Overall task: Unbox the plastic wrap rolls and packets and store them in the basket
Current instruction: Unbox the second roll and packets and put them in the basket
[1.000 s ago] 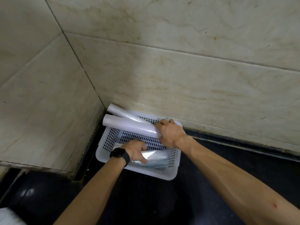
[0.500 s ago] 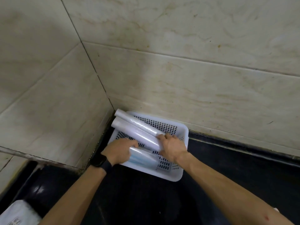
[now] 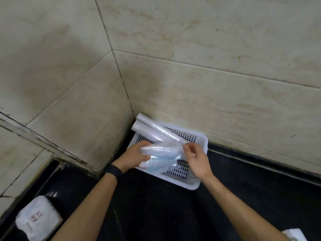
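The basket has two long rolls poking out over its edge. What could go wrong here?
1. The two rolls overhang the basket rim at the wall corner; a nudge might tip them out.
2. The clear packets look slippery and are held over the basket by the left hand and pinched by the right hand, so they might slide free.

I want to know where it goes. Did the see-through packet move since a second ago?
Yes. The packet came up off the basket floor; both hands hold it above the near side, under the two rolls.
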Demonstrator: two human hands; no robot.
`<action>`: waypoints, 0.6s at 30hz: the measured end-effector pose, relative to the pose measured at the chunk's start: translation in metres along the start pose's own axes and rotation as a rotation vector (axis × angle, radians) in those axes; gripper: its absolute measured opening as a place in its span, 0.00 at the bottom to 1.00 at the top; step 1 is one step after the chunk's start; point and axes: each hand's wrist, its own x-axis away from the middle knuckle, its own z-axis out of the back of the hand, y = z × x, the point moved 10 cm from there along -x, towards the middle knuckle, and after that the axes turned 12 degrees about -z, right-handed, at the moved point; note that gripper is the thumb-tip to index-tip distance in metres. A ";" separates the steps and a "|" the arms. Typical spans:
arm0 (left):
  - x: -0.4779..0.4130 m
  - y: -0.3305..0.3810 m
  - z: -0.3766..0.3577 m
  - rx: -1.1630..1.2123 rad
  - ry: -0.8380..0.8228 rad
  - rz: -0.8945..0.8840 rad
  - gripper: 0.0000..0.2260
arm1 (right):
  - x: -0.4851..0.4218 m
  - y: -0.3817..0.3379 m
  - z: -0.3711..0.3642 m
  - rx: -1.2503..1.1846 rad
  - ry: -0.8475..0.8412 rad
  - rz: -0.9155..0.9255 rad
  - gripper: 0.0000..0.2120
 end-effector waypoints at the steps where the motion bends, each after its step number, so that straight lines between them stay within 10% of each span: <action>1: 0.003 0.003 -0.008 0.112 0.004 0.021 0.16 | 0.011 0.004 0.000 -0.201 -0.067 -0.082 0.14; 4: 0.018 0.010 -0.045 0.456 0.028 0.112 0.18 | 0.043 0.013 -0.006 -0.630 -0.262 -0.249 0.21; 10: 0.055 0.025 -0.122 0.797 0.185 0.205 0.16 | 0.087 0.085 0.020 -0.980 -0.124 -0.522 0.48; 15: 0.097 0.028 -0.189 0.816 0.213 0.280 0.16 | 0.126 0.090 0.040 -1.030 -0.337 -0.423 0.20; 18: 0.114 0.031 -0.223 0.662 0.154 0.288 0.19 | 0.135 0.112 0.070 -0.824 -0.141 -0.355 0.13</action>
